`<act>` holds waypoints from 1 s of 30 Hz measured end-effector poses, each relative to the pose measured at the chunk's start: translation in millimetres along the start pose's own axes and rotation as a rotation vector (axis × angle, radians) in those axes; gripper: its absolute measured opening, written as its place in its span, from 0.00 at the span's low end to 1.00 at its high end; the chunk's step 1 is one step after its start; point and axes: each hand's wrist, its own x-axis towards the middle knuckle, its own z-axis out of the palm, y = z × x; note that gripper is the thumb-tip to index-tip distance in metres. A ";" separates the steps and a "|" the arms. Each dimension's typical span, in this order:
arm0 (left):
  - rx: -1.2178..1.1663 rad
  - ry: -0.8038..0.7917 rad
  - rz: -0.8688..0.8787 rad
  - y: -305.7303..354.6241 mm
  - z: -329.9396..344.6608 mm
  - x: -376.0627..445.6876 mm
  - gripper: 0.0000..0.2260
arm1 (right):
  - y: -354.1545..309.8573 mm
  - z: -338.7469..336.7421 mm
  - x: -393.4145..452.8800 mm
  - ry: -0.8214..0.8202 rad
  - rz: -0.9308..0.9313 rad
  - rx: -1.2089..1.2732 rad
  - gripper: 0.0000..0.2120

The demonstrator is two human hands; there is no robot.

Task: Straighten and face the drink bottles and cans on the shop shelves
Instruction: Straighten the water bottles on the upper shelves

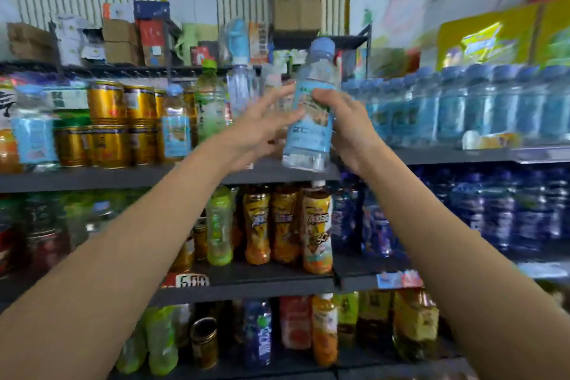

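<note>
Facing step: your right hand (345, 120) grips the clear blue-labelled water bottle (311, 111), left hand (262, 129) fingers straight alongside; next, set it upright on the grey shelf (123, 177), label outward.

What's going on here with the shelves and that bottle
A person is tidying drinks on shop shelves. Their right hand grips a water bottle with a light blue label and cap, held up in front of the upper shelf, tilted slightly. The left hand reaches toward it with fingers spread, at or near its side. The bottle is not yet set down. Gold cans stand to the left, rows of blue bottles to the right.
</note>
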 end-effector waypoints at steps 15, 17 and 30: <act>0.334 0.405 0.109 -70.0 178.6 193.8 0.29 | -15.5 -204.5 95.2 -0.040 -0.083 -1.077 0.17; 0.406 0.403 0.041 -76.1 177.6 205.3 0.27 | 0.6 -205.8 100.7 -0.147 -0.063 -1.182 0.15; 1.048 0.406 -0.225 -103.8 171.4 238.1 0.17 | 47.7 -195.8 111.3 -0.305 0.074 -1.274 0.14</act>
